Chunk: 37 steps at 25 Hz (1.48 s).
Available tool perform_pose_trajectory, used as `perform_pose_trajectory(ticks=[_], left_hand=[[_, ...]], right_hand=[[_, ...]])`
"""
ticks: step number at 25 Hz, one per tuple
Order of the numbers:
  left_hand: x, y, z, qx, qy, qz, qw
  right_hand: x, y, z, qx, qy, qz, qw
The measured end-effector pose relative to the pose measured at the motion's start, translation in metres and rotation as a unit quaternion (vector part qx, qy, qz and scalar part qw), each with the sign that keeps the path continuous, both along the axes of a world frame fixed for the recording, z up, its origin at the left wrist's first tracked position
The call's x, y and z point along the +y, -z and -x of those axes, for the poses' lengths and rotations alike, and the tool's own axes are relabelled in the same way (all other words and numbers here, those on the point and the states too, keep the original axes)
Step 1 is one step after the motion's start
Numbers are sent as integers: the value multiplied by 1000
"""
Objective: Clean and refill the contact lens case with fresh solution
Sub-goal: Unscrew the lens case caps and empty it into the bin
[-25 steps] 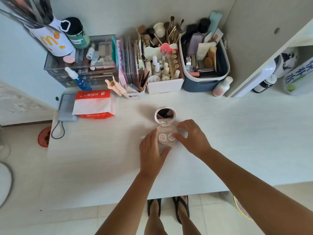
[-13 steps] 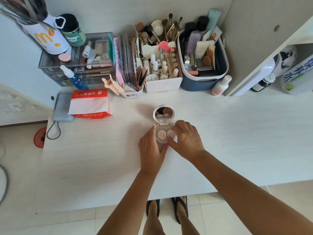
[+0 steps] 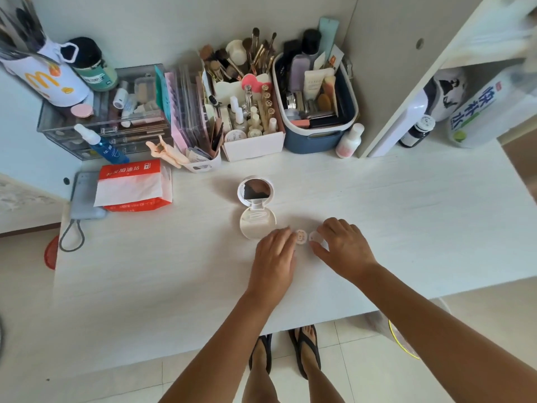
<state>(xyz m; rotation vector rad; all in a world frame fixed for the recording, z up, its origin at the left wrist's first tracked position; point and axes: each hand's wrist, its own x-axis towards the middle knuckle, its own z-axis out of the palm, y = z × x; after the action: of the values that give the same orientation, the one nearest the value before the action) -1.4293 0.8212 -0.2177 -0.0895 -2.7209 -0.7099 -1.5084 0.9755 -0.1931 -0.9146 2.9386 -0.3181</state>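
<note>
The small lens case, with a pink patterned cap and a clear cap, lies on the white desk just right of its round white holder. The holder is open, its mirror lid tipped back. My left hand rests palm down with fairly straight fingers touching the case's left end. My right hand curls finger and thumb around the clear cap on the right end.
Along the back wall stand a clear drawer unit, a white box of small bottles, a navy basket and a small white bottle. A tissue pack and a blue spray bottle lie left.
The lens case has come out of the round holder and now sits on the desk to its right. Both hands moved right with it.
</note>
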Motion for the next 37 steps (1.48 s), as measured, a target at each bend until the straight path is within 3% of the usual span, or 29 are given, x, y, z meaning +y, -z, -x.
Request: perform_pose_trajectory(ticks=[3, 12, 15, 22, 28, 32, 37], left_hand=[[12, 5, 11, 6, 34, -22, 999], [19, 9, 26, -48, 6, -135, 990], [21, 14, 28, -52, -19, -151, 987], [31, 10, 31, -61, -95, -94, 989], [29, 0, -6, -89, -120, -189, 971], [32, -5, 11, -124, -96, -258, 953], [36, -2, -7, -130, -118, -252, 952]], right_hand=[[11, 3, -6, -17, 9, 20, 1000], [17, 13, -1, -125, 21, 149, 981], [16, 14, -2, -118, 29, 151, 981], [13, 16, -7, -122, 66, 161, 977], [13, 19, -8, -92, 65, 154, 982], [14, 22, -6, -64, 56, 137, 987], [14, 19, -3, -29, 42, 112, 992]])
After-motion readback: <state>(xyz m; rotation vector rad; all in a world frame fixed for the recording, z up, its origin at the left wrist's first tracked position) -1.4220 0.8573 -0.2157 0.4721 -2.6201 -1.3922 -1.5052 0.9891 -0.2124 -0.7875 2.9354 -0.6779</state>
